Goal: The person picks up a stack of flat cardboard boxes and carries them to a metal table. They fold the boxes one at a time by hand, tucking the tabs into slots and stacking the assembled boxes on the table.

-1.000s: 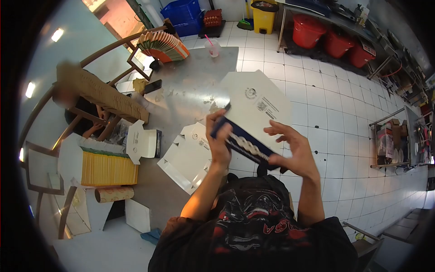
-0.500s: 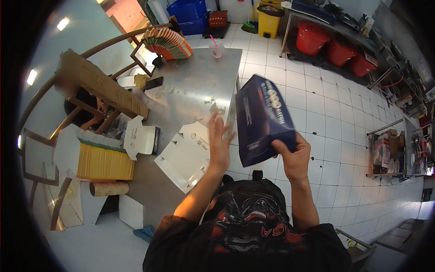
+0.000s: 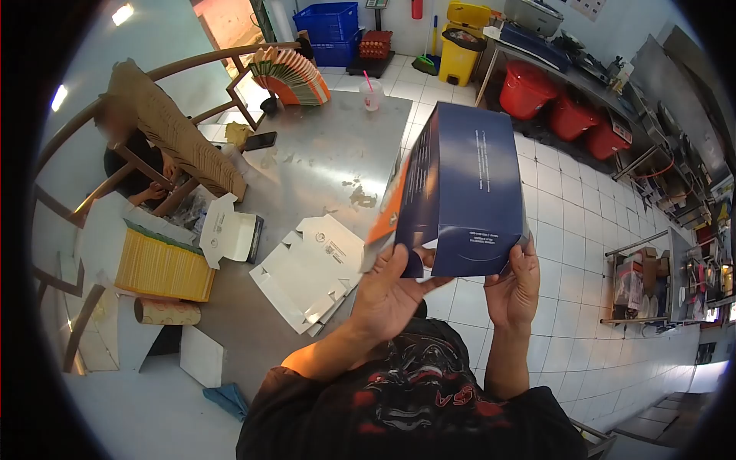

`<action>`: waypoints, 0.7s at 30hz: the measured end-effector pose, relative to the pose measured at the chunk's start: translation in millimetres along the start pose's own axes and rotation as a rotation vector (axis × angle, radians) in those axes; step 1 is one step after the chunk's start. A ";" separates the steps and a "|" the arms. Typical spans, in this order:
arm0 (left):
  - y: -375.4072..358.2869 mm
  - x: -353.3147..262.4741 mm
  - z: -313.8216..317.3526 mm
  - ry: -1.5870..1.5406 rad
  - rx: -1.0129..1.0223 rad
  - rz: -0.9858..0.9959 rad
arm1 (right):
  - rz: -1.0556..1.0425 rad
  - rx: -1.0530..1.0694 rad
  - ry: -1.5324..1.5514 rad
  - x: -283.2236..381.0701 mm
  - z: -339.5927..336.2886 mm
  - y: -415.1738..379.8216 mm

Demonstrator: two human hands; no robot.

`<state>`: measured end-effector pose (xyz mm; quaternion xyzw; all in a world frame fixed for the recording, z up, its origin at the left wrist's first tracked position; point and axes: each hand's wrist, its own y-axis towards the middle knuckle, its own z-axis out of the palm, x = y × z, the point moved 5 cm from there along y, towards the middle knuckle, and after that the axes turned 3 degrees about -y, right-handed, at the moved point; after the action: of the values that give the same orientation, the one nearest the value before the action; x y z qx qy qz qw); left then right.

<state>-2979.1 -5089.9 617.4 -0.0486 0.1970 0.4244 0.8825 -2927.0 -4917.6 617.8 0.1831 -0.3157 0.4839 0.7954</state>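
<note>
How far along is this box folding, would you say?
Done: one folded white box sits on the table, its lid up. In hand: a dark blue box, already standing as a box shape, held by its near end in the left hand and the right hand. Left: a pile of flat white blanks lies unfolded beside them, so probably plenty remains.

Steel table [image 3: 322,157] bears flat white cartons [image 3: 307,272] (stacked), a phone [image 3: 261,140], cup [image 3: 373,94].
</note>
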 end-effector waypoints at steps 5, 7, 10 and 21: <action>-2.0 -27.2 -11.1 0.199 -0.228 0.023 | -0.131 0.097 -0.223 -4.5 -5.8 6.2; -0.2 -24.6 -10.3 0.216 -0.242 0.022 | -0.283 0.067 -0.314 -3.1 -4.1 8.0; 0.4 -22.0 -21.6 0.236 -0.266 0.103 | -0.469 -0.014 -0.495 -4.8 -9.1 11.1; 15.4 -1.8 -24.9 0.440 -0.196 0.344 | -0.348 0.021 -0.327 -19.0 -2.8 17.5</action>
<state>-2999.6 -5087.7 596.6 -0.1904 0.3468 0.5639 0.7249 -2947.9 -4920.3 602.6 0.3191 -0.3989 0.3066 0.8032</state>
